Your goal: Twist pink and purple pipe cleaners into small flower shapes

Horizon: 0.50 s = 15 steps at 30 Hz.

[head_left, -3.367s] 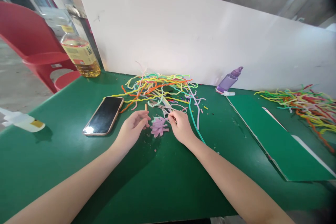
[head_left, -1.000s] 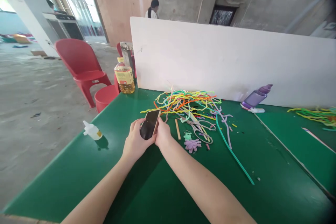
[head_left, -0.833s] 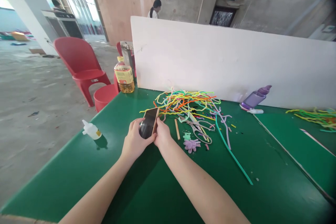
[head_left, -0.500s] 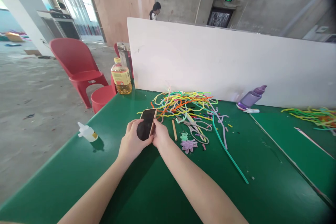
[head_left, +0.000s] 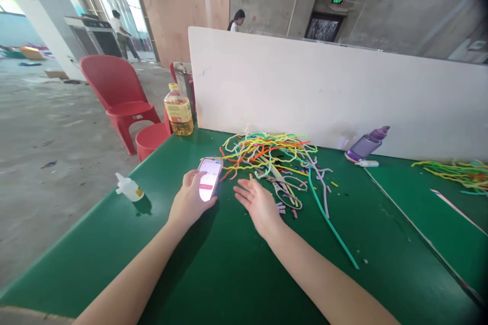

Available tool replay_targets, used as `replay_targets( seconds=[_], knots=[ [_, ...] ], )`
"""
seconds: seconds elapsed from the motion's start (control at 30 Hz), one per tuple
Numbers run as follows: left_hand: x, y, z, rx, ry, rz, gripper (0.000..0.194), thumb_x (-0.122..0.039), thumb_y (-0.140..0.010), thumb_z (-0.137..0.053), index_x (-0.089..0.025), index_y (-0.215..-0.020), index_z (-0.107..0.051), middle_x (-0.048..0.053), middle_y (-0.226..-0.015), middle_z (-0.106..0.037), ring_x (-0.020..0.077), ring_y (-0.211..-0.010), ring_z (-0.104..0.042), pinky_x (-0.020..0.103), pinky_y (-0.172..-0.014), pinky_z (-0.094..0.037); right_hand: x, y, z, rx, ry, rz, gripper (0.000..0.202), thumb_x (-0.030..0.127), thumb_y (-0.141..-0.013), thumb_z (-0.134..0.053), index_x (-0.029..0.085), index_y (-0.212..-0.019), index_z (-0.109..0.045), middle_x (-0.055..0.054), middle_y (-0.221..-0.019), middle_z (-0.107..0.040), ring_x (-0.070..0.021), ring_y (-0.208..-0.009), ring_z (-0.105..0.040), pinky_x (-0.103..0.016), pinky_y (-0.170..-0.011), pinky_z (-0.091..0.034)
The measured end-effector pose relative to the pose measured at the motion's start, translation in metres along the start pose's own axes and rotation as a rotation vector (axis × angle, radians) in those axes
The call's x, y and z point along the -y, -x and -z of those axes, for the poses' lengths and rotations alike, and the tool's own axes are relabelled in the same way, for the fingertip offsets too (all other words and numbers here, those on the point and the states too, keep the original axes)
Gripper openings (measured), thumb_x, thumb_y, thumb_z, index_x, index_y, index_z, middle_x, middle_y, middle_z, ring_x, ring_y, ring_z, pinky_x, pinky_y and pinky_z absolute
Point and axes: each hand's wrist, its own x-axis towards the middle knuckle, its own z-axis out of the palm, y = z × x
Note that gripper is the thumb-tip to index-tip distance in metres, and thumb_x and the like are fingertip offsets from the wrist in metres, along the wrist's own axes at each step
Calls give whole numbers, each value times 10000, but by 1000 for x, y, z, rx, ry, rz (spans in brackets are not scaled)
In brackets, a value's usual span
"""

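My left hand [head_left: 189, 198] is wrapped round a smartphone [head_left: 208, 183] with its screen lit, showing a clock and a pink bar. To the right of the phone, my right hand [head_left: 259, 205] is open with its fingers apart and nothing in it. Beyond both hands lies a tangled heap of colourful pipe cleaners [head_left: 267, 150]. A pair of scissors [head_left: 284, 190] lies on the table just past my right hand. That hand covers most of a small purple fuzzy piece [head_left: 281, 208].
A small white glue bottle [head_left: 129, 187] stands at the left of the green table [head_left: 221, 274]. An oil bottle [head_left: 179, 111] and red chairs [head_left: 114, 86] are further back. A white panel [head_left: 305, 86] crosses the far edge, a purple bottle [head_left: 368, 144] before it.
The phone screen has gone from dark to lit. My right hand has let go of the phone and moved right, opening. A person has come into view at the back left.
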Motion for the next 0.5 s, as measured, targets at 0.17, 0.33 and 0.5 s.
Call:
replay_targets(
  seconds=[0.17,0.33,0.5],
  knots=[
    [-3,3,-2,-77,-110,-172,617,-466,-704,-634,-212,-1213,-395,140,-1328,-384,360,-1170,-451,493,-885,-432,29,20,55,39,552,333,365,486,-865,-420,192,-998,-591,-97,-1025,-613,-219,-891,-619,-367,-773,-507],
    [-21,11,-3,-96,-162,-490,301,-369,-834,-512,-204,-1086,-505,109,-1231,-498,304,-1275,-339,538,-1045,-239,55,23,112,14,1012,599,279,400,-908,-375,230,-1042,-551,-75,-1073,-573,-203,-929,-586,-346,-808,-468],
    [-41,23,-7,13,-172,-777,183,-196,-878,-428,-191,-1000,-565,71,-1093,-588,229,-1166,-463,473,-1054,-256,63,6,148,-22,1329,769,217,308,-881,-418,231,-1052,-527,-79,-1083,-561,-226,-988,-551,-374,-868,-430]
  ],
)
